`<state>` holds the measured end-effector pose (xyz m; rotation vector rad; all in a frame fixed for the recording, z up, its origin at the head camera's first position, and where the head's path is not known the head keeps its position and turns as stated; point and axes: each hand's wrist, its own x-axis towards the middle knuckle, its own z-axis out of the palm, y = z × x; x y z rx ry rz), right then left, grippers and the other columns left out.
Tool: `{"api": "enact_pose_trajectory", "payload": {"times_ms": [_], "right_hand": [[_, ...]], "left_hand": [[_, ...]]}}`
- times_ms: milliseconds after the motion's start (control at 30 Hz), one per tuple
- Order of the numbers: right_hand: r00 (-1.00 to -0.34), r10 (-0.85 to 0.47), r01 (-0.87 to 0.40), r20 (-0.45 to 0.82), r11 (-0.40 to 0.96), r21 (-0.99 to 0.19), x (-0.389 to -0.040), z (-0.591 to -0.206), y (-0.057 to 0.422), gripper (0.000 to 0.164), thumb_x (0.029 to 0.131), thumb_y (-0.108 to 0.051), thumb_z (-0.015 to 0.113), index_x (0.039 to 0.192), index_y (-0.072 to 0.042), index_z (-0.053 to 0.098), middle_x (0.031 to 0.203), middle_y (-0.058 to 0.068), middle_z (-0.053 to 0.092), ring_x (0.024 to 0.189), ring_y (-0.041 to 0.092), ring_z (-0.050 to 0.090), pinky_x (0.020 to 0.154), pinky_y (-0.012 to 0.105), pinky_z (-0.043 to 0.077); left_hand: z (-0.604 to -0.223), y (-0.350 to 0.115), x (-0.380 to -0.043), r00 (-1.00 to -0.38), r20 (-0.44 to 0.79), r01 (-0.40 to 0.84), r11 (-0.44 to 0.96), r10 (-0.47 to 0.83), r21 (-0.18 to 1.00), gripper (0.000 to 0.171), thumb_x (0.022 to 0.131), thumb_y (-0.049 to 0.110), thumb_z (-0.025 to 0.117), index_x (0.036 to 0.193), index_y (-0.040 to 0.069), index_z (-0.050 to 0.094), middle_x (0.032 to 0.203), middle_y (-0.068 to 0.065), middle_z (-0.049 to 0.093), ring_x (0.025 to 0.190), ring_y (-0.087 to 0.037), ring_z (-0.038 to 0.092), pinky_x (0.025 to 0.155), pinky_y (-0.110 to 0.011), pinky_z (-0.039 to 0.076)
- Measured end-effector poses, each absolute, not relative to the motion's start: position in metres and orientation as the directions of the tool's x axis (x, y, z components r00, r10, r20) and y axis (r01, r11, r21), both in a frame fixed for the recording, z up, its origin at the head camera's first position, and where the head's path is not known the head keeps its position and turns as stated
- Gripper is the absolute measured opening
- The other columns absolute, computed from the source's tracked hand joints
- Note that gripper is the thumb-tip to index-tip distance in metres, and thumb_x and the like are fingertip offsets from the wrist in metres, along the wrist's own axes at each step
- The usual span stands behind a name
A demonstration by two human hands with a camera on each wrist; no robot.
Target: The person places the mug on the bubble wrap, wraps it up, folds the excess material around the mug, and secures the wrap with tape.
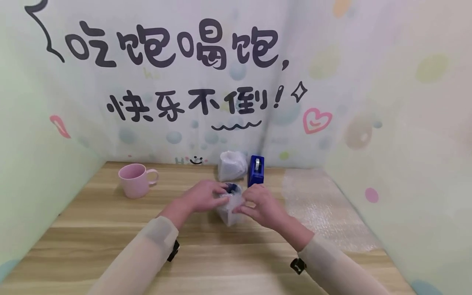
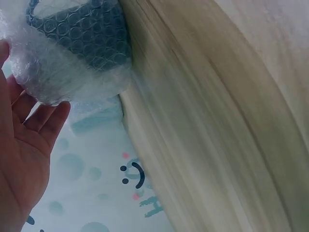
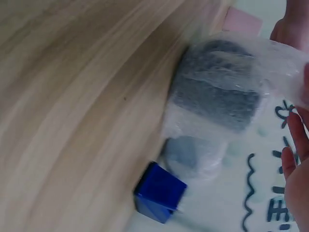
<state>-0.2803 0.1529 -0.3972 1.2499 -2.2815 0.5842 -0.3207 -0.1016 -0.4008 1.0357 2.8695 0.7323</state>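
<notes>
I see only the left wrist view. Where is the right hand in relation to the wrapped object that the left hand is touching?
Observer: The right hand is at the right side of the wrapped object, its fingers at the wrap.
Operator: Thank you. Is there any cup on the table?
Observer: Yes, a pink mug stands to the left of both hands, with its handle pointing right in the head view.
Operator: And is some tape available?
Observer: Yes, a blue tape dispenser is just beyond the right hand.
</notes>
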Motion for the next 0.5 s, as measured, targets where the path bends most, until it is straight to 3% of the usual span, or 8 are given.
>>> {"api": "enact_pose_trajectory", "payload": {"times_ms": [100,200,333,433,500], "right_hand": [[-0.671,-0.542,-0.739,0.506,0.549,-0.391,-0.291,-0.407,0.146,0.017,0.092,-0.026,0.088,0.097,-0.013,0.078,0.106,0.002,0.080,0.101,0.019,0.073,0.091,0.042,0.061],[-0.758,-0.503,-0.652,0.416,0.582,-0.486,-0.300,-0.410,0.141,0.017,0.099,-0.028,0.082,0.101,-0.013,0.076,0.111,0.005,0.080,0.095,0.019,0.074,0.083,0.040,0.064],[-0.784,-0.446,-0.618,0.431,0.628,-0.473,-0.313,-0.410,0.134,0.024,0.108,-0.029,0.071,0.094,-0.011,0.077,0.089,0.005,0.079,0.073,0.013,0.066,0.065,0.025,0.054],[-0.759,-0.420,-0.631,0.497,0.661,-0.405,-0.319,-0.413,0.129,0.025,0.110,-0.025,0.067,0.095,-0.011,0.082,0.084,0.005,0.080,0.069,0.012,0.067,0.062,0.026,0.055],[-0.706,-0.445,-0.666,0.551,0.681,-0.303,-0.321,-0.417,0.125,0.020,0.108,-0.023,0.069,0.098,-0.012,0.083,0.084,0.003,0.081,0.068,0.014,0.070,0.062,0.030,0.057]], "left_hand": [[-0.406,-0.104,-0.320,-0.766,0.160,0.622,0.654,0.623,0.431,0.043,0.108,0.034,0.063,0.135,0.004,0.076,0.155,-0.014,0.066,0.143,-0.040,0.063,0.122,-0.056,0.049],[-0.410,-0.108,-0.318,-0.741,0.208,0.657,0.623,0.639,0.426,0.041,0.110,0.028,0.057,0.136,0.002,0.075,0.155,-0.017,0.065,0.144,-0.042,0.062,0.123,-0.058,0.048],[-0.411,-0.111,-0.314,-0.738,0.214,0.654,0.598,0.640,0.464,0.046,0.110,0.026,0.052,0.144,0.002,0.070,0.162,-0.019,0.058,0.151,-0.043,0.054,0.127,-0.060,0.042],[-0.413,-0.109,-0.310,-0.749,0.195,0.631,0.594,0.633,0.499,0.053,0.107,0.034,0.055,0.148,0.001,0.067,0.166,-0.018,0.054,0.155,-0.042,0.049,0.129,-0.060,0.040],[-0.414,-0.106,-0.308,-0.761,0.179,0.612,0.598,0.624,0.517,0.058,0.105,0.042,0.062,0.147,0.003,0.068,0.165,-0.017,0.055,0.154,-0.040,0.050,0.129,-0.058,0.041]]}}
